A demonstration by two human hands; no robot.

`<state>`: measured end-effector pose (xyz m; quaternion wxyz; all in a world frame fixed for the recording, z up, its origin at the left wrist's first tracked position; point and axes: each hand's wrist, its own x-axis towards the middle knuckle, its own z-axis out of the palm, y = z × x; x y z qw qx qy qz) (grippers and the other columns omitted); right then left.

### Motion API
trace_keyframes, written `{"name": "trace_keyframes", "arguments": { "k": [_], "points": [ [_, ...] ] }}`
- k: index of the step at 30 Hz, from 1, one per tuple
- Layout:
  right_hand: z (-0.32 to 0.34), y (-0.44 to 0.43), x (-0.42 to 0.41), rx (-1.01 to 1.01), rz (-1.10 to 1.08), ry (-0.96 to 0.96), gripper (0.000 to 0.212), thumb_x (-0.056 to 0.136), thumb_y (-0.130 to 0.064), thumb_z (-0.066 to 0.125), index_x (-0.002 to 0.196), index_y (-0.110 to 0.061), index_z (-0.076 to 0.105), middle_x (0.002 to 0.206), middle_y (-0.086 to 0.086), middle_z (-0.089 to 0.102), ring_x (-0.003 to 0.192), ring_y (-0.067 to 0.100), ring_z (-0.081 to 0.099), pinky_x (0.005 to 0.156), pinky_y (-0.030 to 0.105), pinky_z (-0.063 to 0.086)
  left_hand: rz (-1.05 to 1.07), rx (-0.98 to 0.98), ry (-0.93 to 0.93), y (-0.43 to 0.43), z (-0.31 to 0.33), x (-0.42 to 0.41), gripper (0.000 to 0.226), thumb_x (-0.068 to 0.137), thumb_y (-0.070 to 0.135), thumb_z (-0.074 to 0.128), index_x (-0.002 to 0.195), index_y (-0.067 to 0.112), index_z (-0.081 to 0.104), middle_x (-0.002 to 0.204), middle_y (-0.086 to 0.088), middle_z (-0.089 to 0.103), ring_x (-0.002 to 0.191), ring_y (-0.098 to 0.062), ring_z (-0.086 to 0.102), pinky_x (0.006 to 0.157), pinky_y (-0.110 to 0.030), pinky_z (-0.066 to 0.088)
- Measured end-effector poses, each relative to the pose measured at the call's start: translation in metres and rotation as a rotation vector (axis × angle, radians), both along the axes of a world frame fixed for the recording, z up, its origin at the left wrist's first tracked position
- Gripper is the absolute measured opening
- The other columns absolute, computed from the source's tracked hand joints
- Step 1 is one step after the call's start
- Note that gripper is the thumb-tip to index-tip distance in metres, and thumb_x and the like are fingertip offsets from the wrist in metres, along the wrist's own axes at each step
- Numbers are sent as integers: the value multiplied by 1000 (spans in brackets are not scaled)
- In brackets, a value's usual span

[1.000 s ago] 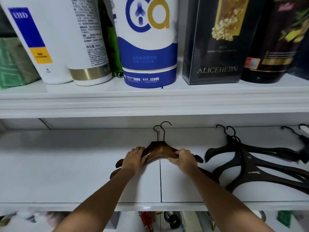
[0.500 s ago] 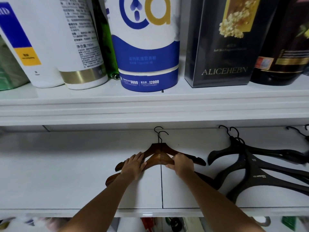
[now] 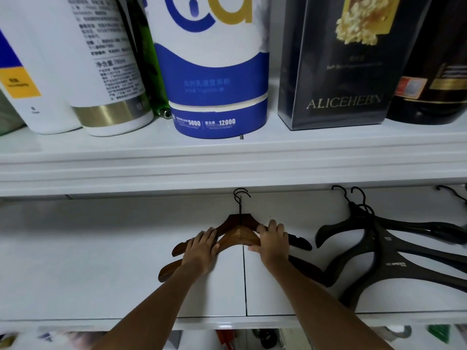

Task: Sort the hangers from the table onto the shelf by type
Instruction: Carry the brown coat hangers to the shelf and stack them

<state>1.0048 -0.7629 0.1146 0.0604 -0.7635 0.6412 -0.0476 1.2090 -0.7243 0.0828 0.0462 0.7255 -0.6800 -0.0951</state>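
Shelf (image 3: 101, 261): sorting looks well along, two types in separate groups. Black hangers (image 3: 379, 248): piled at right, hooks toward back. Wooden hangers (image 3: 240, 233): two, stacked mid-shelf near black pile, dark brown, glossy, hooks nearly aligned, arms not yet square. Tabletop out of view; remainder cannot tell. Left hand (image 3: 202, 251): fingers flat, pressing left arms. Right hand (image 3: 273, 243): fingers curled over right arm, thumb at near edge, gripping.

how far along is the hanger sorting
Done: black hangers lie grouped at the right of the shelf. In hand: two wooden hangers mid-shelf, the left hand resting on them, the right hand gripping them. Left: the table is out of view, so I cannot tell how many remain.
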Motion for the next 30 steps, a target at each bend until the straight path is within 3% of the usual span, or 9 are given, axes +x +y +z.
{"name": "trace_keyframes", "arguments": {
  "k": [4,13,20,30],
  "points": [
    [-4,1,2,19,-87,-22,78,83,-62,57,141,-14,34,142,13,38,130,30,34,108,37,32,0,-16,-13,0,1,0,52,102,40,22,151,23,15,159,8,15,145,-18,17,117,-34,16],
    [-5,-1,3,34,-92,-1,77,85,-60,55,142,-13,35,142,14,39,132,32,32,109,39,30,2,-10,-20,2,6,-1,52,102,40,25,151,23,18,158,8,18,143,-18,22,116,-35,19],
    [8,2,-8,105,9,34,85,82,-60,61,145,-14,27,143,17,36,132,32,33,111,41,26,-19,100,-30,-3,30,0,54,102,40,27,150,19,17,159,1,15,144,-22,20,116,-39,22],
    [56,31,-43,0,-67,-49,67,94,-49,49,147,-16,26,138,15,41,126,31,40,104,38,33,-149,-45,-107,-3,91,-16,52,101,35,34,149,18,25,151,-4,36,137,-25,34,113,-35,24]
  ]
}}
